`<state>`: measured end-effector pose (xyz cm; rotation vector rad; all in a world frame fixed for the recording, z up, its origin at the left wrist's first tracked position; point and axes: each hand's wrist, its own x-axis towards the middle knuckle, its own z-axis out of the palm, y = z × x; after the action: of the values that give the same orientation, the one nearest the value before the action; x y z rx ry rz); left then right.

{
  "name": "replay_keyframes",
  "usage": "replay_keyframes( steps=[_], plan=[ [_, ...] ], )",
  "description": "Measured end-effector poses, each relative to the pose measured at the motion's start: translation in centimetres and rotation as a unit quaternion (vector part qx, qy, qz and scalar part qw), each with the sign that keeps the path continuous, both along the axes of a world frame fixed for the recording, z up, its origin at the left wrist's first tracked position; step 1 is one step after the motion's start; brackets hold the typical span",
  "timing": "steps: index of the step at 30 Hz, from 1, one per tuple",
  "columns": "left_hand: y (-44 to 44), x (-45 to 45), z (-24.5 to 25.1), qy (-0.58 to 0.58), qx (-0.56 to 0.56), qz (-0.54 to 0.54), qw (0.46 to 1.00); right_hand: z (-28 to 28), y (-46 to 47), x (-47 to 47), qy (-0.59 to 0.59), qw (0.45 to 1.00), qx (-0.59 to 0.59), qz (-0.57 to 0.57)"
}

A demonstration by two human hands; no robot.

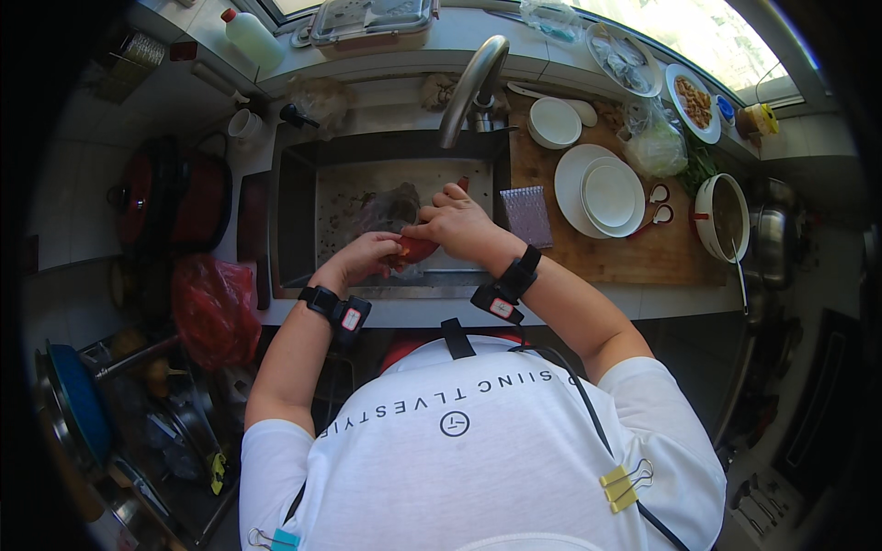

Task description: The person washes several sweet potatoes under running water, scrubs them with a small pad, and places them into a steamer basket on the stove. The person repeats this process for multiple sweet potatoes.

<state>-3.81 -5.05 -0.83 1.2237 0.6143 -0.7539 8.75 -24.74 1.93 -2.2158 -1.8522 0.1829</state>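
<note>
Above the sink (pixel 344 283), my left hand (pixel 368 255) and my right hand (pixel 451 224) are both on a shiny red piece of food (pixel 417 251). My left fingers hold its lower end, where orange flesh or pulp shows. The right hand grips it from above, and a short reddish-brown end (pixel 463 184) sticks out past those fingers. Whether that end belongs to the same piece or to a tool, I cannot tell. Just beyond the hands, a thin translucent plastic bag (pixel 393 206) lies in the basin among small dark scraps.
A curved metal faucet (pixel 475 82) reaches over the basin. To the right, a wooden cutting board (pixel 620 268) carries stacked white plates (pixel 568 182), a bowl (pixel 555 120), red-handled scissors (pixel 654 213) and a lilac sponge cloth (pixel 527 217). A pot (pixel 703 203) stands beyond; a red bag (pixel 213 303) hangs left.
</note>
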Motion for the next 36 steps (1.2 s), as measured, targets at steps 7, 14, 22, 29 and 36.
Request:
replay_keyframes(
  steps=[7,14,22,29,36],
  plan=[
    [-0.33,-0.16,0.06,-0.005,0.004,-0.004,1.000,-0.26,-0.08,-0.34,-0.012,1.000,0.015,-0.001],
    [-0.04,-0.31,-0.03,-0.024,-0.015,0.016,0.999,-0.15,-0.45,-0.01,0.009,1.000,0.001,-0.028],
    [0.53,0.02,0.28,0.003,-0.043,0.044,0.998,0.01,-0.32,0.30,0.009,1.000,-0.006,-0.022],
    [0.56,-0.14,0.29,-0.024,-0.075,0.045,0.996,0.19,-0.33,0.39,0.020,0.999,-0.010,-0.028],
    [-0.06,0.54,0.65,0.005,0.002,0.020,1.000,-0.13,-0.29,0.52,0.000,1.000,0.004,-0.017]
  ],
)
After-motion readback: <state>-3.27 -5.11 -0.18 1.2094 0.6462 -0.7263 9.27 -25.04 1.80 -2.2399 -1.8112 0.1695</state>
